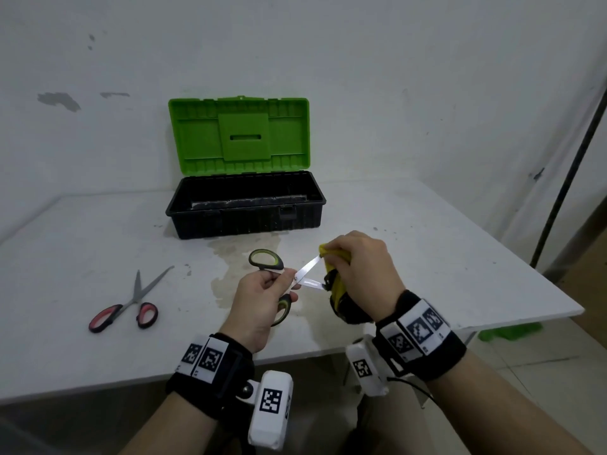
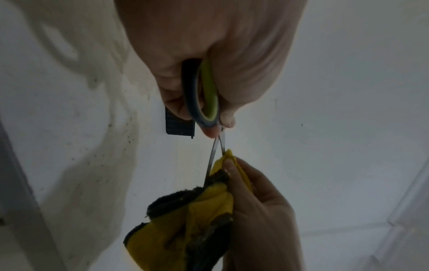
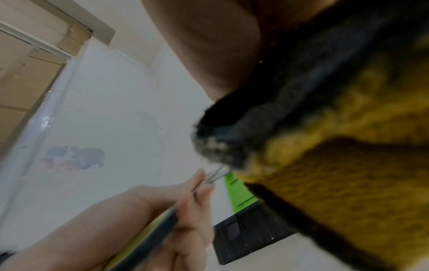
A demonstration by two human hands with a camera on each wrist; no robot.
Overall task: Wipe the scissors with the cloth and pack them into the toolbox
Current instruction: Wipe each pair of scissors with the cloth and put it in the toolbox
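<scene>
Inside the right hand (image 1: 358, 267), cloth (image 1: 336, 287) bunched over both blade tips; left hand (image 1: 259, 303) gripping green-handled scissors (image 1: 267, 261).

The head view is evenly, softly lit and sharp, with wide-angle bending at its edges. Both wrist views are dimmer; the right one is badly blurred, its yellow cloth (image 3: 336, 165) out of focus, perhaps from closeness.

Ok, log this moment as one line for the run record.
stage: wiping | left hand: holds green-handled scissors, blades open | right hand: holds yellow cloth on blades | red scissors: on table | toolbox: open
</scene>
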